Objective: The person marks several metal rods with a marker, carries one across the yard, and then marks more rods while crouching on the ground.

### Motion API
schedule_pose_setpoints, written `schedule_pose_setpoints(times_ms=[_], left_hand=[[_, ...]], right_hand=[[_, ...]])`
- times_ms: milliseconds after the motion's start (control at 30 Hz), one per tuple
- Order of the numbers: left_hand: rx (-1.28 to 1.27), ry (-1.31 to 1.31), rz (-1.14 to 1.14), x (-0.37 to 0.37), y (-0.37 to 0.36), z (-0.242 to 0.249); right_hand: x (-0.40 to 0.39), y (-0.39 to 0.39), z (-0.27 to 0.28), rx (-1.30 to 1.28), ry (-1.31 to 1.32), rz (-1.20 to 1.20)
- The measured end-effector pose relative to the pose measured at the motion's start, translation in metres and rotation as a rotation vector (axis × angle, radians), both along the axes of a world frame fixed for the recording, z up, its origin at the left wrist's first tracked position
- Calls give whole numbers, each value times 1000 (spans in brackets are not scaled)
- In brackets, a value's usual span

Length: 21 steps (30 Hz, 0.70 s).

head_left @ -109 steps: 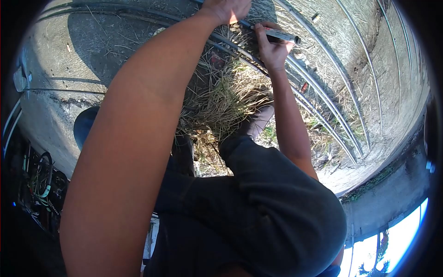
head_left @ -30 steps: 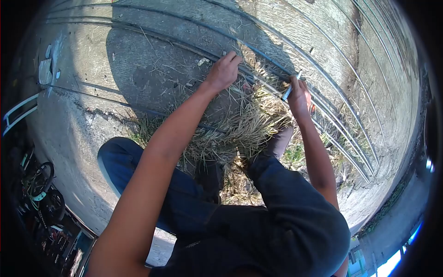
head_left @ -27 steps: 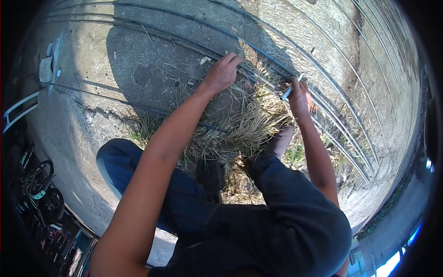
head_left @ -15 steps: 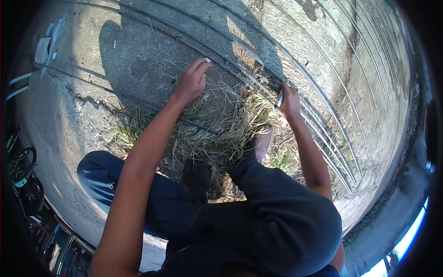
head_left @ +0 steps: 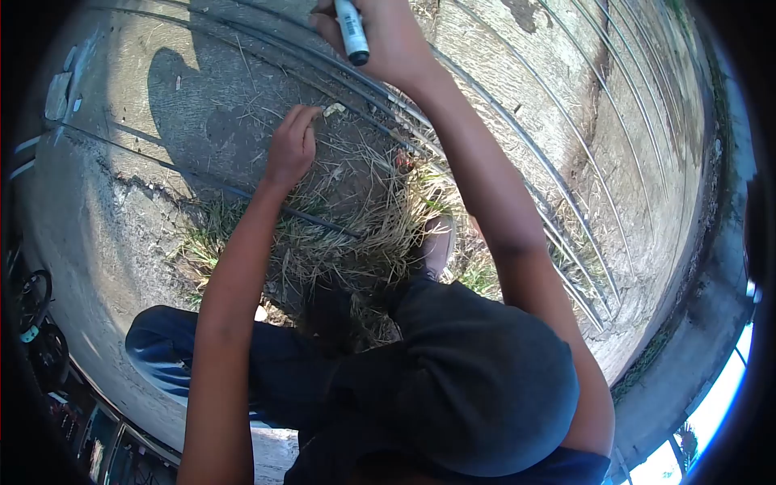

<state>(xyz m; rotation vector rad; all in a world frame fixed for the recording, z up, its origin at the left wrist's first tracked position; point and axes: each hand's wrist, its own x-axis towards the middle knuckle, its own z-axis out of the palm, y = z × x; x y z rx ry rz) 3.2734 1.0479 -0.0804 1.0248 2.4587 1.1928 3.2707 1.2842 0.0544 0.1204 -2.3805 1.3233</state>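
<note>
My right hand (head_left: 396, 44) is raised at the top of the view, its fingers wrapped round a white marker (head_left: 351, 28) with a black end pointing down toward me. Lower and to the left, my left hand (head_left: 291, 149) is closed in a pinch. A small pale yellowish piece (head_left: 334, 109) shows at its fingertips; its kind is too small to make out. Just beyond the left hand, long thin metal rods (head_left: 356, 74) run across the ground. Part of them passes behind my right hand and forearm.
Dry cut grass (head_left: 356, 234) lies around my shoes. Another dark rod (head_left: 202, 178) crosses the ground at left. More rods (head_left: 558, 178) curve away to the right over rough concrete (head_left: 517, 89). A bicycle wheel (head_left: 36, 299) shows at the left edge.
My right hand has lifted away from the rods, moving up and to the left with the marker. My left hand appears shifted slightly left and down as the view moved.
</note>
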Motion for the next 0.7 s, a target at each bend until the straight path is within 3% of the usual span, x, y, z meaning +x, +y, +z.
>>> schedule_pose_setpoints(times_ms=[33, 67, 100, 133, 167, 300, 500, 633, 700], left_hand=[[1, 48, -9, 0, -1, -3], [6, 44, -1, -1, -2, -8], [9, 49, -6, 0, -1, -14], [14, 55, -15, 2, -1, -19], [21, 48, -15, 5, 1, -23], [28, 35, -62, 22, 8, -43], [-30, -26, -121, 32, 22, -35], [-12, -16, -117, 30, 23, -26], [-7, 2, -103, 29, 20, -26]], right_hand=[[30, 16, -20, 29, -22, -37], [61, 35, -43, 50, -210, -141], [95, 51, -73, -53, -265, -208], [134, 68, -99, 70, -339, -332], [173, 78, -106, 84, -543, -359], [291, 89, -144, 245, -815, -438], [315, 85, -171, 497, -574, -520], [303, 79, -173, 517, -696, -511], [303, 83, -173, 493, -631, -505]])
